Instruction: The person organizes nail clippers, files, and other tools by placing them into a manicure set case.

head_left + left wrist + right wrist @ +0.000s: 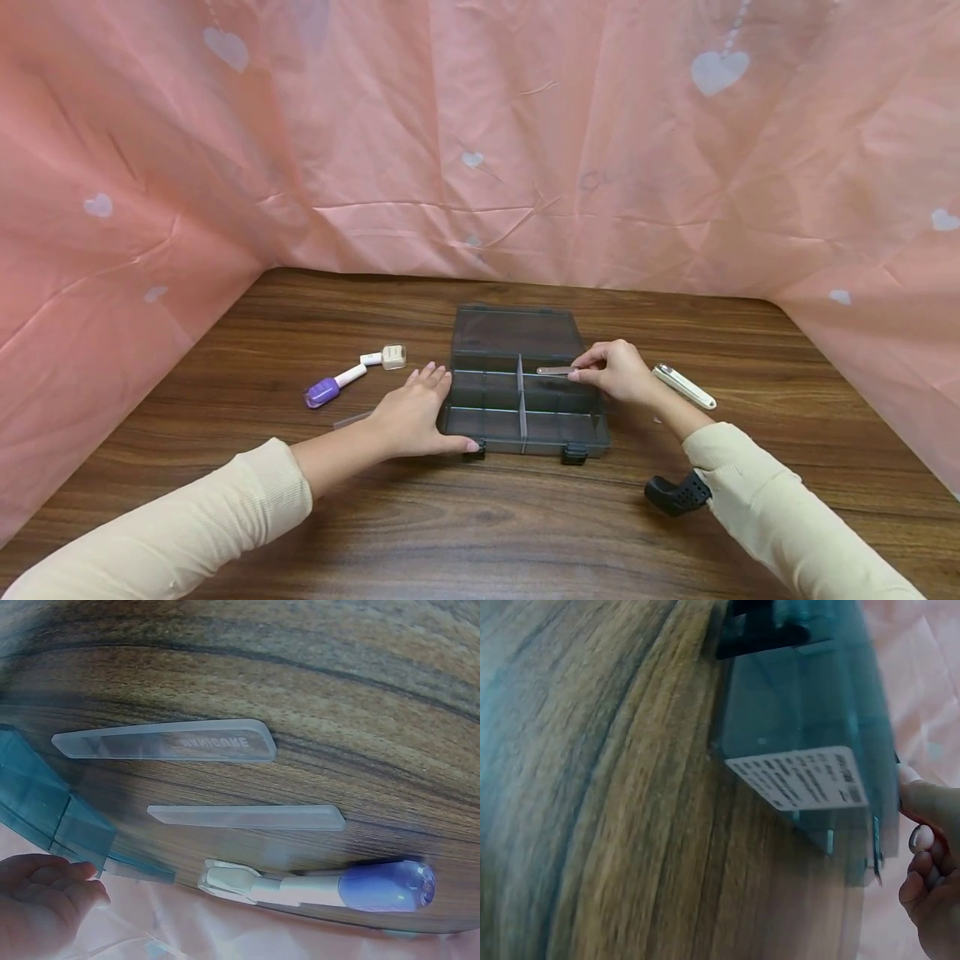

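My left hand (412,412) rests along the left side of a dark translucent organizer box (453,421), fingers straight and thumb by the front latch (476,451). The box's lid (517,329) lies back on the far side. Over the back right compartment my right hand (618,371) pinches a slim silver metal tool (553,371) with a small hole near its end. The tool lies roughly level above the compartment, its other end hidden by the fingers. An upright divider (522,408) splits the box left from right. In the right wrist view, the right hand (937,847) is beside the box.
Left of the box lie a purple nail polish bottle (322,392) and a cream one (393,357). Two clear plastic strips (165,742) lie nearby, one marked MANICURE. A nail clipper (685,386) lies right of the box. A black strap piece (675,495) sits by the right sleeve.
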A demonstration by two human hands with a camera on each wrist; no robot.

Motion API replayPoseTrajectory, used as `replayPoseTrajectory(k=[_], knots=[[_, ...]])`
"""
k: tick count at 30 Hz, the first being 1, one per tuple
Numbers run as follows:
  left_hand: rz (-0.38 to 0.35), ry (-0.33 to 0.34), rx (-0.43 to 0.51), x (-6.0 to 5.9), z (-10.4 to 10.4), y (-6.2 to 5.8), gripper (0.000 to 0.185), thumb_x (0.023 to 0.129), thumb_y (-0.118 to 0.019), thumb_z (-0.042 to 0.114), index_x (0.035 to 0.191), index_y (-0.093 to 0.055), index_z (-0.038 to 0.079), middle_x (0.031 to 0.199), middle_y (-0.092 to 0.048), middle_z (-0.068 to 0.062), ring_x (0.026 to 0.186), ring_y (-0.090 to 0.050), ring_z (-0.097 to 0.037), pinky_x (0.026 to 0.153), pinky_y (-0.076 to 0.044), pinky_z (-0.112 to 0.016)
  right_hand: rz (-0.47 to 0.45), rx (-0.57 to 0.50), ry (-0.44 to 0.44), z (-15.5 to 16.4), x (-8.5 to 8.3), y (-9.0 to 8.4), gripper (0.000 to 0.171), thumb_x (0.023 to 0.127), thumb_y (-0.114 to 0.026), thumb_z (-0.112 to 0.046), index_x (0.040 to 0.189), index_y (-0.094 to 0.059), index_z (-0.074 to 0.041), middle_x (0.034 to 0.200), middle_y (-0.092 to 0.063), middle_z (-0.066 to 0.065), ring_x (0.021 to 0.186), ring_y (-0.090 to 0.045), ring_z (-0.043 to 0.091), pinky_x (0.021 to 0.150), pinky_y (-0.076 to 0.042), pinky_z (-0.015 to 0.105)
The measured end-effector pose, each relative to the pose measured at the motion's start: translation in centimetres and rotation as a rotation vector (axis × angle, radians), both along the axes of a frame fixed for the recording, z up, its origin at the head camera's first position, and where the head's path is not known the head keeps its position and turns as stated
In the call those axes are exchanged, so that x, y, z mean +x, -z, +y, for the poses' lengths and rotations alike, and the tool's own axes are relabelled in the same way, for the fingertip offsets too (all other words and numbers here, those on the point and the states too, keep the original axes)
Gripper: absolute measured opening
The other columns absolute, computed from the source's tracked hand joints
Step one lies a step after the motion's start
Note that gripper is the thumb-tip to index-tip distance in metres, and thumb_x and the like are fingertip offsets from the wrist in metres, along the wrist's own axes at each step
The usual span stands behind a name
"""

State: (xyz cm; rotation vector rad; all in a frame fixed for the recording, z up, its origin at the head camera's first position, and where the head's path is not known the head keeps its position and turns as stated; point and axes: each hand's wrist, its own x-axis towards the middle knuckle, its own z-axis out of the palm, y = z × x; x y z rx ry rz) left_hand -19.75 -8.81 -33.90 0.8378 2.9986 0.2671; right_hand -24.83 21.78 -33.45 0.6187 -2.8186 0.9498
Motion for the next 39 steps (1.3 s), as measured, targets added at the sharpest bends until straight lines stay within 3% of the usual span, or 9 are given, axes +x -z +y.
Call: replayPoseTrajectory(k=[8, 13, 21, 24, 28, 34, 39], knots=[[-0.008, -0.014, -0.008, 0.1, 0.1, -0.1, 0.103, 0.071, -0.062, 0.068, 0.136, -0.039, -0.008, 0.143, -0.037, -0.026, 0.137, -0.029, -0.038, 0.113, -0.027, -0.045, 0.023, 0.155, 0.013, -1.6, -0.7, 0.6, 0.011, 0.080, -0.071, -0.016, 0.084, -0.075, -0.006, 0.065, -0.066, 0.001, 0.054, -0.038, 0.008, 0.050, -0.028, 0.022], [-0.006, -0.014, -0.006, 0.1, 0.1, -0.1, 0.103, 0.071, -0.062, 0.068, 0.136, -0.039, -0.008, 0.143, -0.038, -0.026, 0.137, -0.029, -0.038, 0.112, -0.028, -0.046, 0.017, 0.257, 0.044, -2.3, -0.8, 0.8, 0.011, 0.080, -0.072, -0.021, 0.085, -0.076, -0.013, 0.075, -0.073, 0.000, 0.058, -0.045, 0.008, 0.051, -0.033, 0.023], [-0.007, -0.016, -0.016, 0.2, 0.1, -0.1, 0.103, 0.072, -0.061, 0.069, 0.136, -0.038, -0.008, 0.143, -0.037, -0.025, 0.137, -0.029, -0.038, 0.112, -0.027, -0.045, 0.063, 0.337, 0.042, -2.6, -0.8, 0.7, 0.014, 0.077, -0.074, -0.022, 0.087, -0.076, -0.012, 0.082, -0.074, 0.002, 0.064, -0.054, 0.008, 0.052, -0.040, 0.025], [-0.009, -0.016, -0.013, 0.1, 0.1, -0.1, 0.103, 0.072, -0.061, 0.068, 0.136, -0.038, -0.008, 0.143, -0.037, -0.026, 0.137, -0.029, -0.038, 0.112, -0.028, -0.046, 0.062, 0.315, 0.051, -2.5, -0.7, 0.7, 0.017, 0.077, -0.074, -0.022, 0.089, -0.075, -0.010, 0.068, -0.067, 0.000, 0.060, -0.048, 0.009, 0.049, -0.034, 0.024], [-0.014, -0.020, -0.016, 0.1, 0.2, 0.0, 0.103, 0.072, -0.061, 0.069, 0.137, -0.038, -0.008, 0.144, -0.036, -0.025, 0.138, -0.028, -0.037, 0.112, -0.028, -0.045, 0.073, 0.233, 0.044, -2.1, -0.4, 0.7, 0.017, 0.078, -0.073, -0.017, 0.091, -0.074, -0.006, 0.057, -0.047, -0.003, 0.056, -0.038, 0.010, 0.049, -0.027, 0.023], [-0.018, -0.025, -0.027, 0.2, 0.1, -0.1, 0.104, 0.072, -0.060, 0.070, 0.138, -0.036, -0.007, 0.145, -0.035, -0.024, 0.139, -0.026, -0.036, 0.113, -0.026, -0.044, 0.210, 0.070, 0.027, -0.9, 0.3, 0.5, 0.011, 0.078, -0.072, -0.008, 0.087, -0.073, -0.001, 0.067, -0.060, 0.003, 0.063, -0.047, 0.013, 0.055, -0.037, 0.023], [-0.015, -0.013, -0.009, 0.1, 0.1, 0.0, 0.104, 0.072, -0.062, 0.068, 0.137, -0.036, -0.008, 0.144, -0.035, -0.026, 0.138, -0.028, -0.038, 0.113, -0.027, -0.045, 0.315, 0.006, 0.035, 0.2, 1.2, 0.4, 0.010, 0.078, -0.072, -0.005, 0.086, -0.072, 0.000, 0.076, -0.066, 0.007, 0.072, -0.054, 0.020, 0.060, -0.047, 0.029]])
